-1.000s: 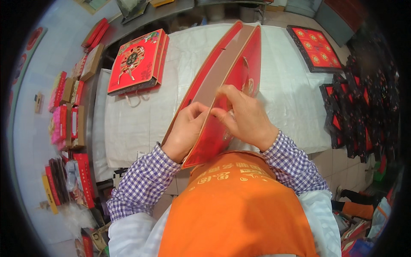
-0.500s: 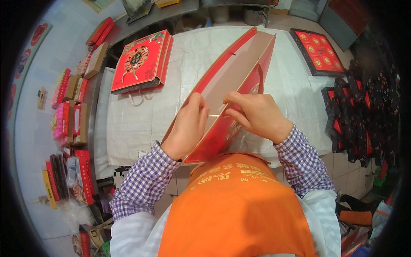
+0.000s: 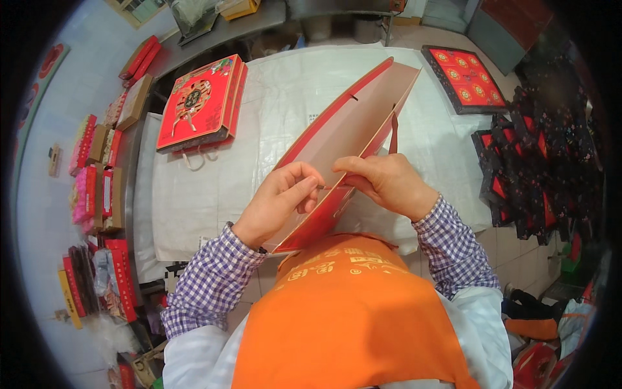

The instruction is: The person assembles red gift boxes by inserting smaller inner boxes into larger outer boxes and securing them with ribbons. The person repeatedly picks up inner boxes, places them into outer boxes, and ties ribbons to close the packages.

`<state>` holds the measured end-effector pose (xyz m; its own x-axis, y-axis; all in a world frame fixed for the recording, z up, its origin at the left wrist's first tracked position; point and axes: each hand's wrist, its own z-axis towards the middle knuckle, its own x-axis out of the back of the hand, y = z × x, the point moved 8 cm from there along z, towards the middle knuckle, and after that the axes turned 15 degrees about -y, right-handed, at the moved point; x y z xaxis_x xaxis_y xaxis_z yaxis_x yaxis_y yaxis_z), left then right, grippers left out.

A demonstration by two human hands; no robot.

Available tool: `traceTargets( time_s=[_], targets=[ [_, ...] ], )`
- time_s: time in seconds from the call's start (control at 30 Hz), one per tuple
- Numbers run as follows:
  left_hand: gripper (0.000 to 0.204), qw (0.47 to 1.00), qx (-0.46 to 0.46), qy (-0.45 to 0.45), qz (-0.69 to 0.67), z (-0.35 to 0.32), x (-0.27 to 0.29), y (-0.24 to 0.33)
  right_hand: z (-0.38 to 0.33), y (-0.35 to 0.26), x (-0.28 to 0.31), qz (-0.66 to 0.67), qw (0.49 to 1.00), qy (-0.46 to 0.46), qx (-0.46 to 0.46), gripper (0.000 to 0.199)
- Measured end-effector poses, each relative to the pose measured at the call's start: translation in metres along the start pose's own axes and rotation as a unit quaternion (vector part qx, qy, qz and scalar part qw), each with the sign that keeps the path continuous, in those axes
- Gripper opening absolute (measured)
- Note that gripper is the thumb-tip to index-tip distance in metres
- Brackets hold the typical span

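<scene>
Red bag [image 3: 355,126], near edge between right fingers [image 3: 357,166]

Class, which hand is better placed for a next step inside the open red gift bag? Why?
Probably the left hand: its fingers are inside the gift bag, seemingly pinching a thin cord. The right hand seems to grip the right panel, mostly from outside.

Here's the left forearm [image 3: 210,285] slanting up from seven o'clock, left hand [image 3: 275,202] aimed at two, thumb tip pinched against curled fingers; and over there the right forearm [image 3: 459,249], up from five, right hand [image 3: 396,185] pointing at ten, knuckles bent
</scene>
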<state>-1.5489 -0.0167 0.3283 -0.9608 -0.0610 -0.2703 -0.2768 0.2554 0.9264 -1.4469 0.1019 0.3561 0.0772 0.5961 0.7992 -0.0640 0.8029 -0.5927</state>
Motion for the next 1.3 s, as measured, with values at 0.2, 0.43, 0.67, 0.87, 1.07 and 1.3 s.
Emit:
traceTargets(
  time_s=[0.2, 0.43, 0.67, 0.87, 1.07, 1.3],
  targets=[
    [0.015, 0.987, -0.023, 0.003, -0.157, 0.005, -0.007, -0.01, -0.004, -0.005, -0.005, 0.01, 0.998, 0.064, 0.002, 0.029],
    [0.016, 0.996, 0.012, -0.061, -0.059, 0.005, -0.031, -0.001, -0.015, 0.004, -0.012, -0.016, 0.991, 0.128, 0.042, 0.022],
    [0.02, 0.966, -0.038, -0.028, 0.254, 0.0, -0.034, 0.013, -0.016, 0.009, -0.014, -0.06, 0.989, 0.118, 0.068, 0.028],
    [0.033, 0.929, -0.017, -0.045, 0.368, -0.007, -0.043, 0.025, -0.017, 0.018, 0.015, -0.067, 0.992, 0.091, 0.052, 0.038],
    [0.044, 0.92, -0.118, -0.029, 0.374, -0.009, -0.034, 0.025, -0.015, 0.017, 0.02, -0.064, 0.996, 0.067, 0.017, 0.051],
    [0.027, 0.9, -0.119, -0.058, 0.416, -0.007, -0.026, 0.02, -0.035, 0.014, 0.02, -0.025, 0.994, 0.053, -0.087, 0.063]
  ],
)
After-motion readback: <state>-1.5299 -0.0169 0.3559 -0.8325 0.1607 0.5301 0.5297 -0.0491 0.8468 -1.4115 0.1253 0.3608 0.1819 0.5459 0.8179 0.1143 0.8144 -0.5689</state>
